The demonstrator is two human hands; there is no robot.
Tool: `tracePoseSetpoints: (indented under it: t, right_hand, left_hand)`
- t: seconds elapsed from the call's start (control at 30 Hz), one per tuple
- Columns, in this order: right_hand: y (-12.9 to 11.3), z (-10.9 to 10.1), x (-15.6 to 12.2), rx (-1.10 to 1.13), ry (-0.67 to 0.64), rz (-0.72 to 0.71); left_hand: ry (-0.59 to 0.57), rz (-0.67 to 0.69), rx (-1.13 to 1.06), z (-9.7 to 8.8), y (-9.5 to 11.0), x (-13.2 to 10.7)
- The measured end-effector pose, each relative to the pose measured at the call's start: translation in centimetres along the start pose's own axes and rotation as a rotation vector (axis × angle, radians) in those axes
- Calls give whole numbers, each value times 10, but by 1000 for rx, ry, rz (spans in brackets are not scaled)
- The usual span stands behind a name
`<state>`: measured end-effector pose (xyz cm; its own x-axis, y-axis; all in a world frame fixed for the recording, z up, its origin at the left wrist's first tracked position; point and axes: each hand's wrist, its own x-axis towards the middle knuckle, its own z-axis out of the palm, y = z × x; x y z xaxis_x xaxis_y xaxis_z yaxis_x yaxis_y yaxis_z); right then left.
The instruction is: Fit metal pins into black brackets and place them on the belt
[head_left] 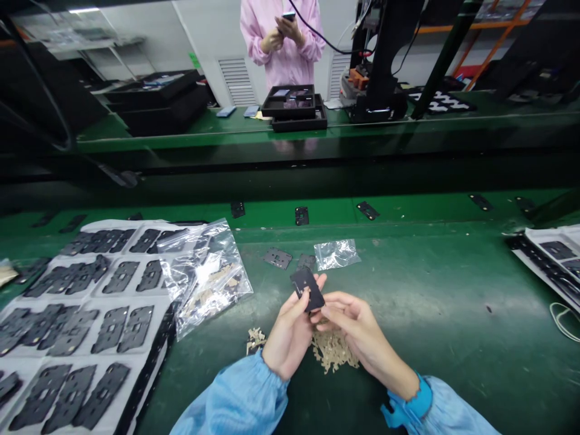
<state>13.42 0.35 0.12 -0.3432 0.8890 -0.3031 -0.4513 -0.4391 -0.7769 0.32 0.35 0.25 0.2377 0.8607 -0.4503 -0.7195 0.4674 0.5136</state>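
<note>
My left hand (289, 331) holds a black perforated plate (308, 290) upright between thumb and fingers, above the green bench top (421, 290). My right hand (357, 329) comes in from the right, its fingertips pinched at the plate's lower edge. Beneath both hands lies a loose pile of small tan pieces (333, 351), with a smaller heap (256, 339) left of my left hand. Just left of that, a clear plastic bag (211, 284) holds more tan pieces. Two loose black plates (277, 258) lie beyond my hands, near a small clear bag (336, 254).
Many black plates lie in a white formed tray (86, 320) at the left, and another tray (555, 260) sits at the right. Several plates lie along the far bench edge. Across the aisle, a person in a pink smock (281, 45) holds a phone behind stacked black trays (293, 109).
</note>
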Motion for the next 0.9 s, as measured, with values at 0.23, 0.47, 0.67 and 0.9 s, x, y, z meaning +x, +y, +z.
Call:
tracePoseSetpoints:
  t: [0.23, 0.47, 0.67, 0.9]
  right_hand:
    - [7, 0, 4, -47, 82, -53]
    - [2, -6, 2, -43, 160, -64]
    - [-2, -8, 1, -64, 166, -61]
    - [0, -7, 2, -102, 219, -63]
  left_hand:
    - [6, 23, 48, -3, -4, 0]
    - [59, 168, 322, -7, -3, 1]
    - [87, 267, 509, -6, 0, -1]
    - [80, 250, 469, -3, 1, -2]
